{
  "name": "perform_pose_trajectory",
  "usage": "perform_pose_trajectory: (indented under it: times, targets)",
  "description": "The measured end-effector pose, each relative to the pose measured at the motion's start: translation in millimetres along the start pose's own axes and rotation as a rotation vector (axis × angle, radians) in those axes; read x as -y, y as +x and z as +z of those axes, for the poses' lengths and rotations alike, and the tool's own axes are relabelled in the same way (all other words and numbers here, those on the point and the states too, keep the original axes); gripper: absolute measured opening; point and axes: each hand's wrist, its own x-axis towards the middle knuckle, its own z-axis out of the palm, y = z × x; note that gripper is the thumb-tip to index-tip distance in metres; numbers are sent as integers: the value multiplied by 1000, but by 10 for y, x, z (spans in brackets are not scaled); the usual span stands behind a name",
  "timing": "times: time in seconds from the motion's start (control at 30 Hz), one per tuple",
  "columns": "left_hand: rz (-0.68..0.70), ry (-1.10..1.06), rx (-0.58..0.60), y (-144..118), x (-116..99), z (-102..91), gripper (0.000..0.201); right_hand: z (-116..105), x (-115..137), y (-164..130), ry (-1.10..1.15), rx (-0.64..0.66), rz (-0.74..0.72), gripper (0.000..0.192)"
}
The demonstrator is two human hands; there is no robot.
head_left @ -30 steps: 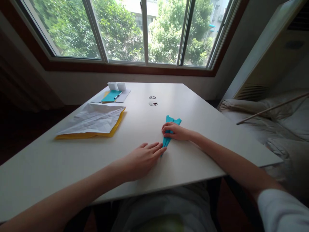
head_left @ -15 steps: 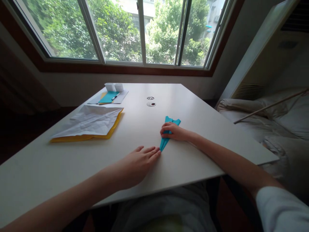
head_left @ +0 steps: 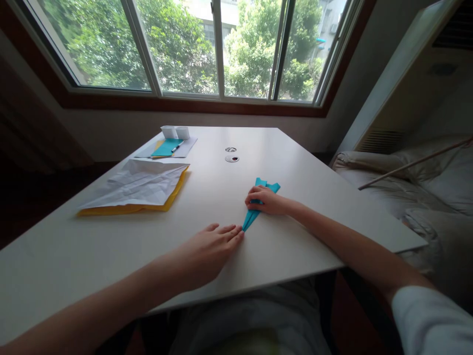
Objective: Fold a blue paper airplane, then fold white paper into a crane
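White table (head_left: 314, 236) — folded blue paper (head_left: 252, 217), window (head_left: 219, 59) behind

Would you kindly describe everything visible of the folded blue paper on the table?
The folded blue paper lies slantwise on the white table, its wider, notched end farthest, tapering to a narrow near tip with a lengthwise crease. The right hand covers its middle, hiding that part; the left hand apparently touches the tip.
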Motion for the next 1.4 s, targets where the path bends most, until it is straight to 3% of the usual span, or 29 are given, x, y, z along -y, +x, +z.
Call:
perform_pose_trajectory:
  times: [0.17, 0.47, 0.77, 1.1, 1.4]
  targets:
    - [-70, 28, 21, -18, -57, -35, 47, 2, 13, -12, 11, -11, 10, 14]
    - [-6, -115, -52, -74, 90, -152, 31, -13, 54, -11, 19, -3, 37, 14]
    - [-93, -50, -189, 88, 172, -28, 32, -7, 66, -17, 6, -12, 47, 14]
    - [-40, -45, -194, 168, 138, 57, 26, 3, 50, -11, -47, -13, 51, 16]
    - [91, -159, -234, 258, 310, 131, 19, 23, 45, -31, -113, -49, 97, 17]
